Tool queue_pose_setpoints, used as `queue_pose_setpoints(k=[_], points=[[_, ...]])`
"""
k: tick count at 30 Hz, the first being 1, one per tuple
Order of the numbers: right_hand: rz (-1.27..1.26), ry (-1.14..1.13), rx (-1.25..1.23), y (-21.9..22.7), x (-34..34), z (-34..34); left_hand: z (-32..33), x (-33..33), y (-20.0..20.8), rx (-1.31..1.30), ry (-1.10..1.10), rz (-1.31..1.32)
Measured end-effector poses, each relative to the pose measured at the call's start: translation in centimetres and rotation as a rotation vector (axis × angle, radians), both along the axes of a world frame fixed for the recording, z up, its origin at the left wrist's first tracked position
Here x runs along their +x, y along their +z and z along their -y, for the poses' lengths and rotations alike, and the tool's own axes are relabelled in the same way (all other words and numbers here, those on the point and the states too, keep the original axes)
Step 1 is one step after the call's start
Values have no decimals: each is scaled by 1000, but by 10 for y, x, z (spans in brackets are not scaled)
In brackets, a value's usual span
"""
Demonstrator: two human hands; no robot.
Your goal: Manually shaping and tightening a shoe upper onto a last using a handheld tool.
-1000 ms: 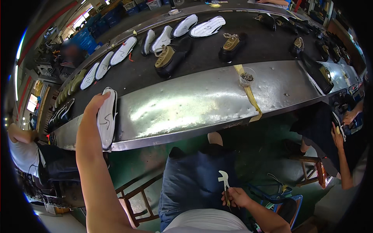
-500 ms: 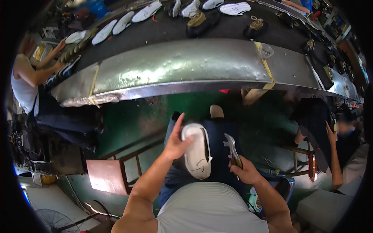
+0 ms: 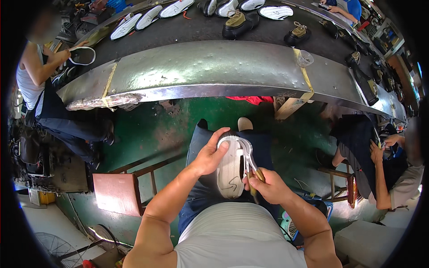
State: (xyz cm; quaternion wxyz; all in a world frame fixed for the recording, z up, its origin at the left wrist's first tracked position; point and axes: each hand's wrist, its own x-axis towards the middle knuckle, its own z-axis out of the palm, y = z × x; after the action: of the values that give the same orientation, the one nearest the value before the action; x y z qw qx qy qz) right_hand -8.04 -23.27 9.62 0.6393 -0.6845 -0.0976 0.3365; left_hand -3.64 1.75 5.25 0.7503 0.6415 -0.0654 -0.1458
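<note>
My left hand (image 3: 211, 154) grips a shoe (image 3: 230, 172) by its far end, with the thumb lying on its underside. The shoe is bottom up over my lap; its pale underside bears a dark scrawl near the close end. Closed round the yellowish handles of metal pincers (image 3: 251, 161) is my right hand (image 3: 267, 185). Their curved silver head rests along the shoe's right edge, near the far end. The exact bite of the jaws is too small to make out.
Ahead runs a metal-edged bench (image 3: 178, 67) with a dark belt bearing several shoes (image 3: 239, 24) and a clear cup (image 3: 304, 58) on its ledge. A stool (image 3: 117, 192) stands left. One co-worker (image 3: 33, 76) stands at left, another (image 3: 393, 169) sits at right.
My right hand has brought the pincers leftward from beside my lap onto the shoe's edge. My left hand has closed round the shoe's far end. The view has shifted slightly.
</note>
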Motion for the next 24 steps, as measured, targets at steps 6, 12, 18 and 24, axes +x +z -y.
queue_pose_setpoints(k=[6, 12, 18, 24], points=[[-248, -92, 179, 0, 12, -5, 1, 12, 6, 96, -2, 0], [-112, 128, -61, 19, 40, 14, 6, 17, 8, 226, -35, 42], [519, -1, -367, -42, 27, 6, -3, 26, -6, 47, -118, -38], [683, 33, -625, -24, 19, -3, -19, 37, -9, -159, -232, -175]])
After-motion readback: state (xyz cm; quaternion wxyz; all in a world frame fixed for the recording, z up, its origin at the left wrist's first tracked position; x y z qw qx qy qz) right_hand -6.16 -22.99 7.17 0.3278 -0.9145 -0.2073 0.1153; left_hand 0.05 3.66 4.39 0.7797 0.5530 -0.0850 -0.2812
